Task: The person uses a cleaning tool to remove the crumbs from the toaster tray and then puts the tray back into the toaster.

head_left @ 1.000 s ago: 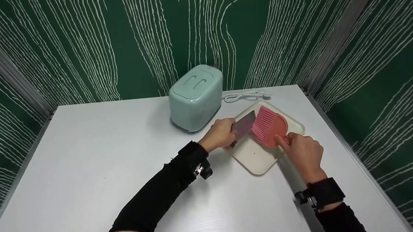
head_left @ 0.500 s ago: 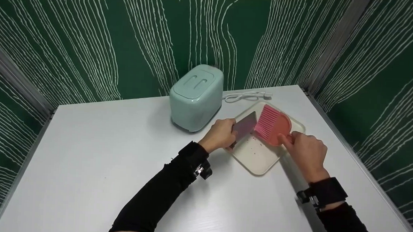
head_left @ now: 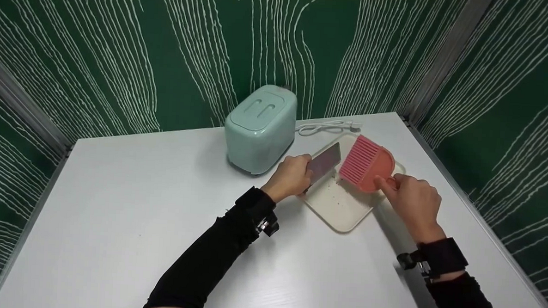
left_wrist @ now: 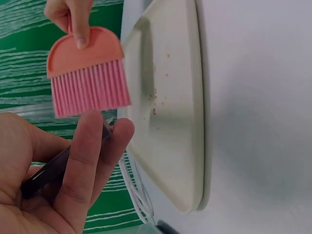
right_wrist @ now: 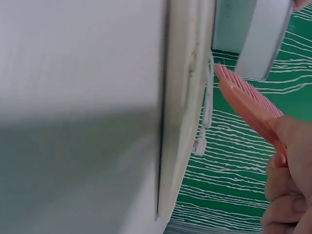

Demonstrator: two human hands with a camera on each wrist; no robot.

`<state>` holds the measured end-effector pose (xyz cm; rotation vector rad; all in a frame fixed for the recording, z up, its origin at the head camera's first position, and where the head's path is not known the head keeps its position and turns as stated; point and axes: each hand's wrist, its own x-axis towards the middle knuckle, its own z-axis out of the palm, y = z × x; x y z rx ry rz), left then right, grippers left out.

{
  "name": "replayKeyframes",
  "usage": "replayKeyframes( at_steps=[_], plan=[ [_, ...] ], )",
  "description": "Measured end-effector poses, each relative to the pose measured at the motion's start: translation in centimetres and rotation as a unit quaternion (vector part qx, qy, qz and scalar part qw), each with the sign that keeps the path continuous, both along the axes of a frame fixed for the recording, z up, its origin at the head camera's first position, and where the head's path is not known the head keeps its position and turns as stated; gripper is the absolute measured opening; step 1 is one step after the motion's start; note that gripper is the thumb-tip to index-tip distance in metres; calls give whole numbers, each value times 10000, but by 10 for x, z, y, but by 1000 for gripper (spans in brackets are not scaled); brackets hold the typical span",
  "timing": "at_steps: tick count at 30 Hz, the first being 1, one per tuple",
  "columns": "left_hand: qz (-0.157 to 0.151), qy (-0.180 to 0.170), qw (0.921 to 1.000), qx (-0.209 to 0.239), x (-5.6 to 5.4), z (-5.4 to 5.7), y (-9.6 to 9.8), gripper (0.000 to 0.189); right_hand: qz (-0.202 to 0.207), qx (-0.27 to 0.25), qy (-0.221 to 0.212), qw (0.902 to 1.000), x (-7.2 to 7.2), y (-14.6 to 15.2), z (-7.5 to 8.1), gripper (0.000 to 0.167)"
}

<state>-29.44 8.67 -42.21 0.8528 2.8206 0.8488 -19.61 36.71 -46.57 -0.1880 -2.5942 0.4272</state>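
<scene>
My left hand (head_left: 293, 175) grips a thin, flat grey crumb tray (head_left: 325, 163) by its near end, tilted on edge above a cream tray (head_left: 343, 217). In the left wrist view the fingers curl round the dark edge of the crumb tray (left_wrist: 52, 169). My right hand (head_left: 414, 202) holds the orange handle of a small hand brush (head_left: 368, 163), thumb pressed on its back. The brush's pink bristles point toward the crumb tray, with a small gap between them. Brown crumbs (left_wrist: 155, 100) lie scattered on the cream tray below.
A mint-green toaster (head_left: 259, 130) stands just left of the cream tray, near the back of the white table (head_left: 137, 213). Its white cord (head_left: 326, 126) lies coiled behind the tray. Green walls with white lines (head_left: 190, 53) enclose the table at the back and sides.
The brush has moved to the right and slightly up, away from the crumb tray. More crumbs show on the cream tray. My left hand has barely moved; the crumb tray is slightly higher.
</scene>
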Motion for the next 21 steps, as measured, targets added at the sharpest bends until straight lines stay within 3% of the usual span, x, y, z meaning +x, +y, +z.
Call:
replayKeyframes(
  at_steps=[3, 9, 16, 21],
  plan=[
    [28, 209, 9998, -69, -1, 0, 0, 13, 200, -417, -195, 9987, 6, 1, 4, 59],
    [35, 645, 9978, -134, 0, -3, 1, 11, 412, -1127, -987, 9879, 16, 2, 6, 57],
    [-147, 1283, 9915, -120, 3, -8, 1, 10, 437, -1401, -1499, 9777, 17, 3, 4, 57],
    [-376, 1555, 9871, -98, 5, -9, 1, 8, 420, -1534, -1688, 9727, 15, 5, 3, 58]
  ],
)
